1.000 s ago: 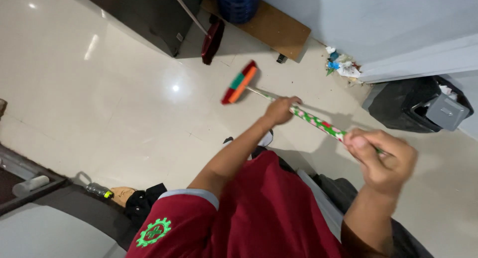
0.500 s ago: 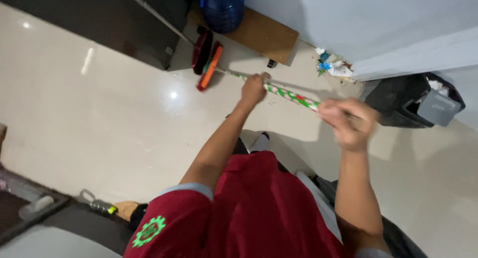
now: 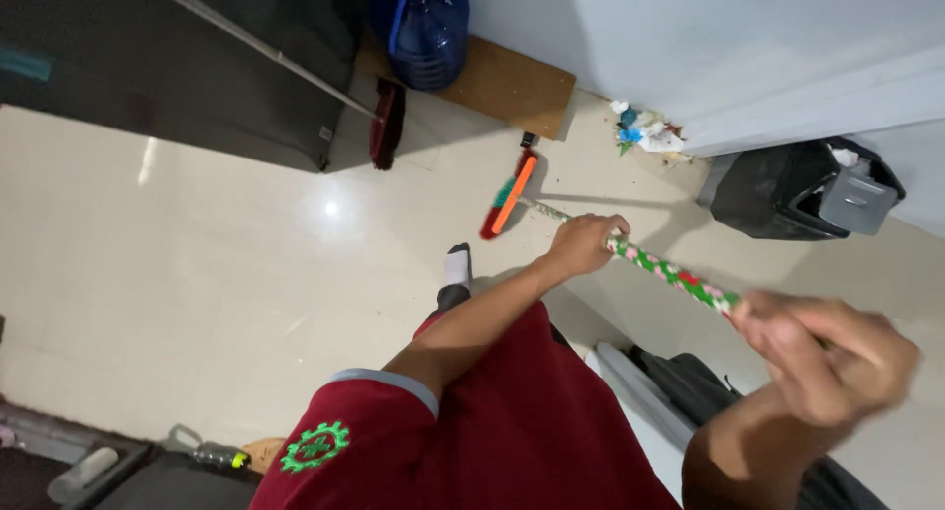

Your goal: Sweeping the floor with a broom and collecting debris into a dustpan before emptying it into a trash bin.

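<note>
Left hand: fingers wrapped tight round the broom handle, at about its middle, arm stretched forward from a dark red sleeve with a green emblem.

Right hand: closed in a fist on the handle's near end, blurred, low at the right of the view.

Broom handle: 1 stick, green with pink and red pattern, running from the right hand up and left through the left hand to the head.

Broom head: orange, green and red, down on the floor, just beside the foot of a wooden board and ahead of a foot in a white sock.

Floor: pale glossy tiles, with a light glare left of the broom head.

Litter pile: paper and plastic scraps, blue, white and green, in the corner at the foot of the white wall, well apart from the broom head.

Bin: black, with grey lid, right of the litter, against the wall.

Water jug: 1, blue, standing on the wooden board.

2nd broom: dark red head, long thin handle, leaning beside a dark cabinet.

Bottle: small, clear, yellow cap, lying at lower left.
</note>
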